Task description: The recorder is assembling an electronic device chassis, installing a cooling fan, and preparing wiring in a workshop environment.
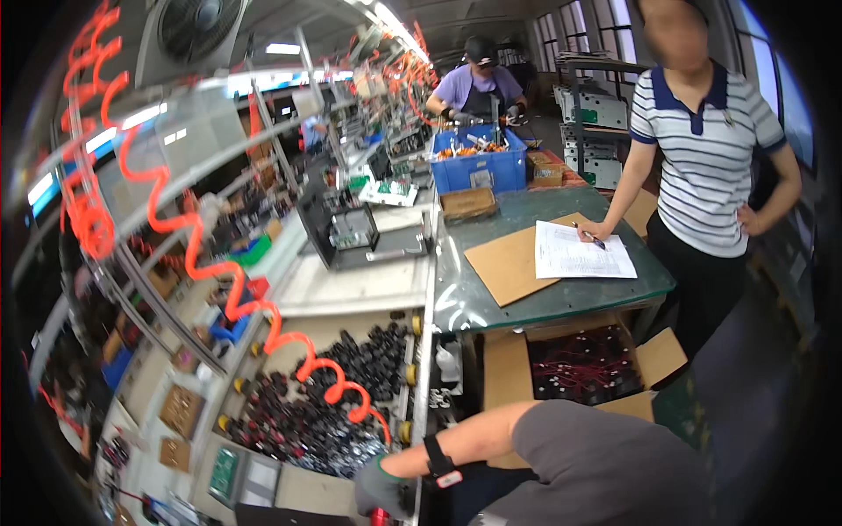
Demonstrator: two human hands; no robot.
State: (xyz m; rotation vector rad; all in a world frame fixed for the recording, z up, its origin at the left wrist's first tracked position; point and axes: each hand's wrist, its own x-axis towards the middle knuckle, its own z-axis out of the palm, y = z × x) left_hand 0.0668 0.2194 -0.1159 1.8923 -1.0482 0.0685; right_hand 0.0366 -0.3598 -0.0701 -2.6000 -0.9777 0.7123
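At the bottom edge of the view, I've got one gloved hand point(383, 487) in sight, coming in across the body from a bare forearm with a black wrist strap point(438, 459). The arm runs in from the right, so I take it for my right hand; the left hand is out of the picture. The grip is curled, grey-gloved fingers pressed together around something small and red point(379, 517) right at the frame edge, though I cannot tell what that thing is.

The hand sits just beside the near end of a tray of black parts point(324, 412), heaped dark pieces on a pale surface with yellow rollers along its sides. An orange coiled air hose point(263, 324) loops down over that tray and ends close above my glove.

To the right, an open cardboard box point(509, 368) holds black parts with red wires point(583, 364), under a green tabletop point(474, 298). On that tabletop lie a brown cardboard sheet point(504, 263) and a white paper sheet point(583, 254). A person in a striped polo shirt point(706, 149) stands there, pen on the paper. Farther back, another person in a purple shirt point(478, 88) works over a blue bin point(478, 167).
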